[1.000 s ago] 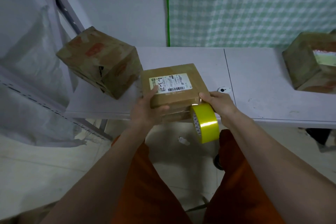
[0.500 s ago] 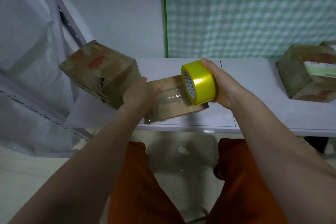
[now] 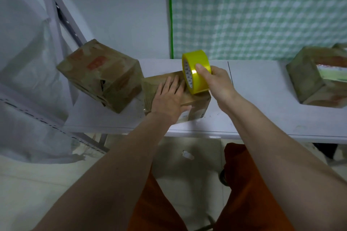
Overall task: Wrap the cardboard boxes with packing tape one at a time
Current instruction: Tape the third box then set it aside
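Note:
A small flat cardboard box [image 3: 197,108] lies on the white table [image 3: 253,99] near its front edge. My left hand [image 3: 169,97] presses flat on the box's top with straight fingers. My right hand [image 3: 218,84] grips a yellow roll of packing tape [image 3: 197,71], held upright over the box's right half, its lower edge at the box top. Glossy tape shows on the box's left side.
A larger taped cardboard box [image 3: 103,75] sits tilted at the table's left end, close to the small box. Another taped box [image 3: 317,77] stands at the right. A metal rack with white plastic sheet [image 3: 28,80] is on the left. Checked cloth [image 3: 262,11] hangs behind.
The box was turned over and set down on the table. My left hand went from gripping its side to pressing flat on top. The tape roll came up from below the box to above it.

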A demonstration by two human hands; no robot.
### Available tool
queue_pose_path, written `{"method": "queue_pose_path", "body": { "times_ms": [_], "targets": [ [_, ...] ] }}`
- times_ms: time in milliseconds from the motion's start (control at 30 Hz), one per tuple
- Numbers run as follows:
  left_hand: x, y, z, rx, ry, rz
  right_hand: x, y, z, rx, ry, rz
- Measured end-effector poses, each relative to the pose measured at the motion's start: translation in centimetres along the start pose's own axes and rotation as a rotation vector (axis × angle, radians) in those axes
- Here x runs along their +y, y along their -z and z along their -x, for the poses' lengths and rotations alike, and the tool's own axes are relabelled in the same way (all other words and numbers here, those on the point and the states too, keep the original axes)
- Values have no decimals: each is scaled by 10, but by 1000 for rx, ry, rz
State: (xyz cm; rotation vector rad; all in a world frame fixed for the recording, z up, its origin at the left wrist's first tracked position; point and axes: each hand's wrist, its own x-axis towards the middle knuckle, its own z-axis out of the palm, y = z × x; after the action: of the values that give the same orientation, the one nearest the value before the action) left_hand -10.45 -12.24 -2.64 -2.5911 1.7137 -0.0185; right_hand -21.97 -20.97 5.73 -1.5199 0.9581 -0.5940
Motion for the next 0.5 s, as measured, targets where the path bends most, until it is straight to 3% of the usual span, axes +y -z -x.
{"method": "queue_pose_path", "body": {
  "times_ms": [500],
  "targets": [
    [-3, 4, -8, -52, 34, 67, 20, 26, 45, 33, -107, 91]
  ]
}}
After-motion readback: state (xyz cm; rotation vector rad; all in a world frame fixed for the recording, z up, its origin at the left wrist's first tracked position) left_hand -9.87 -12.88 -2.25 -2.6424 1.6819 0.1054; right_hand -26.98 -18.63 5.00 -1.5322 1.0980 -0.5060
